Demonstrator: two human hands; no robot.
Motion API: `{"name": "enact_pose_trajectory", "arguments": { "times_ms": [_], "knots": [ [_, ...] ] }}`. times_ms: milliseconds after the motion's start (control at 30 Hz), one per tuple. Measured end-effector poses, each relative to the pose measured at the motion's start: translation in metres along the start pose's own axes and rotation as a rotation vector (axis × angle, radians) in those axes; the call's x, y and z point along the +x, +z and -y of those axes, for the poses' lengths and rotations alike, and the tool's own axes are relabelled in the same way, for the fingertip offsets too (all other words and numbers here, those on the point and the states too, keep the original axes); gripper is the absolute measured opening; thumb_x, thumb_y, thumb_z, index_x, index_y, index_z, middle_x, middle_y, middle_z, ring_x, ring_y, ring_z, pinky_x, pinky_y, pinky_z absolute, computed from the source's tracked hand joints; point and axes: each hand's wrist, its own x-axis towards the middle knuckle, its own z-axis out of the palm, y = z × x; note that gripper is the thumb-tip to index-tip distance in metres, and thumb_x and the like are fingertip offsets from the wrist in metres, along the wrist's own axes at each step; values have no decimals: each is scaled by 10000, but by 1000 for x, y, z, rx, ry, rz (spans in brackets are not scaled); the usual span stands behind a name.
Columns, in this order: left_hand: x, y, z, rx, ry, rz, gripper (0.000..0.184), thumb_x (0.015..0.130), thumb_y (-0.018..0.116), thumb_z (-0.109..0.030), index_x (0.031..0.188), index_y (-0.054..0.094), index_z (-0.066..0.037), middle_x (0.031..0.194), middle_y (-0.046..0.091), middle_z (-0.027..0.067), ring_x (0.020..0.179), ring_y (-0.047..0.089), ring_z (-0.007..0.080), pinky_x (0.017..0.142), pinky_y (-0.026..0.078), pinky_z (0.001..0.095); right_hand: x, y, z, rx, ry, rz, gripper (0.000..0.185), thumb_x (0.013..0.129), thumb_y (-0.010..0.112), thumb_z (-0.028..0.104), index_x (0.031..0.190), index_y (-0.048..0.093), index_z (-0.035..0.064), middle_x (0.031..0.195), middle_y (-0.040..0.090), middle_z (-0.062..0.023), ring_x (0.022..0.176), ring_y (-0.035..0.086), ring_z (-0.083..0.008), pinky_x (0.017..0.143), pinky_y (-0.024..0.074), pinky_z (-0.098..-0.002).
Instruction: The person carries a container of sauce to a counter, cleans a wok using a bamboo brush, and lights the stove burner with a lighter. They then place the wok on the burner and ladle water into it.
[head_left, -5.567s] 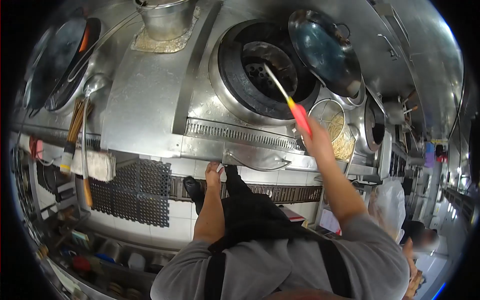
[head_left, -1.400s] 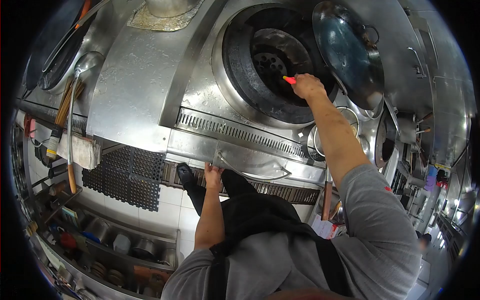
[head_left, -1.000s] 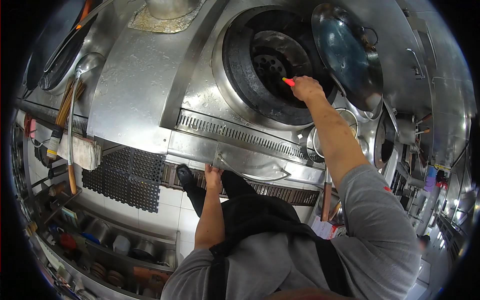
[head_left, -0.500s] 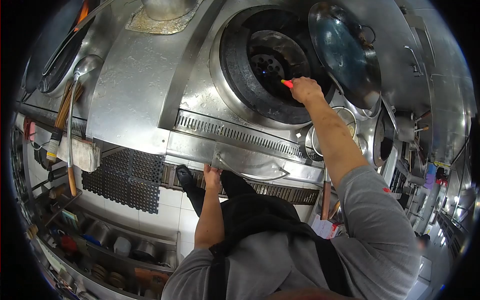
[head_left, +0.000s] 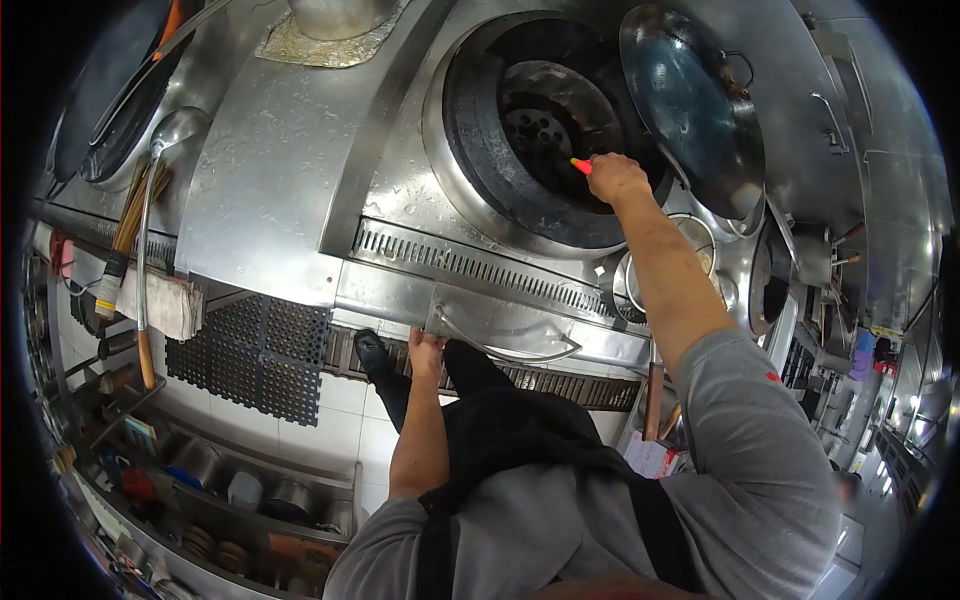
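My right hand [head_left: 618, 180] is closed round a red lighter [head_left: 581, 166] with a yellow tip, held over the dark burner well [head_left: 540, 135]. Its metal nozzle cannot be made out against the dark well. Below the stove's front edge, my left hand [head_left: 426, 352] reaches up to the underside of the front panel [head_left: 385, 290]; its fingertips are hidden there, and what they touch or hold cannot be seen. A dark wok [head_left: 690, 115] leans tilted at the well's right side.
A ladle [head_left: 146, 250], wooden sticks [head_left: 130, 215] and a folded cloth [head_left: 165, 305] are at the left. A curved handle [head_left: 510, 352] juts from the stove front. A pot [head_left: 340, 15] stands on foil at the back; a strainer [head_left: 690, 235] lies right of the burner.
Since the oldest frame, my right hand has lowered the lighter into the burner well, and my left hand has gone under the front panel. A small blue spark seen half a second ago is gone.
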Motion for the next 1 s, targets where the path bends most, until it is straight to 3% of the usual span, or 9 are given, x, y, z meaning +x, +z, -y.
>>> {"name": "enact_pose_trajectory", "arguments": {
  "times_ms": [533, 633, 733, 833, 933, 1000],
  "knots": [
    [-6, 3, -4, -66, -5, 34, 372, 889, 507, 20, 1241, 536, -97, 1156, 612, 62, 950, 633, 180, 765, 537, 311, -9, -1, -3, 57, 15, 5, 320, 918, 522, 264, 1186, 632, 130, 1127, 665, -147, 1078, 626, -324, 950, 481, -443],
    [-7, 0, -3, -72, -20, 33, 385, 883, 524, 40, 1238, 550, -107, 1157, 613, 60, 982, 627, 181, 793, 532, 320, -11, -5, 1, 34, -5, -12, 295, 930, 467, 176, 1162, 625, 89, 1132, 664, -157, 1074, 635, -328, 940, 487, -443],
    [-8, 3, -2, -97, -12, 38, 454, 878, 523, 59, 1294, 513, -123, 1176, 609, 69, 1040, 609, 193, 854, 511, 332, -11, -5, 3, 25, -23, -18, 297, 937, 452, 171, 1172, 613, 89, 1128, 664, -160, 1076, 633, -332, 936, 489, -448],
    [-10, 10, 3, -65, 119, 31, 512, 880, 531, 54, 1353, 459, -130, 1184, 606, 73, 1084, 590, 208, 908, 484, 341, -4, 2, 0, 30, -10, 0, 332, 927, 511, 265, 1213, 606, 126, 1121, 663, -157, 1077, 623, -335, 949, 479, -451],
    [-12, 7, 0, -2, 166, 20, 572, 869, 563, 47, 1390, 414, -139, 1189, 602, 84, 1101, 580, 226, 957, 457, 353, -5, -1, 2, 32, -7, 18, 327, 927, 508, 263, 1202, 606, 116, 1123, 661, -160, 1079, 622, -337, 950, 479, -452],
    [-21, 11, -13, -100, -36, -54, 530, 858, 591, 45, 1344, 453, -117, 1177, 605, 86, 1068, 599, 223, 919, 488, 343, -6, -2, 3, 39, -5, 8, 323, 926, 507, 261, 1193, 609, 111, 1123, 661, -161, 1077, 623, -338, 946, 482, -451]
  ]
}}
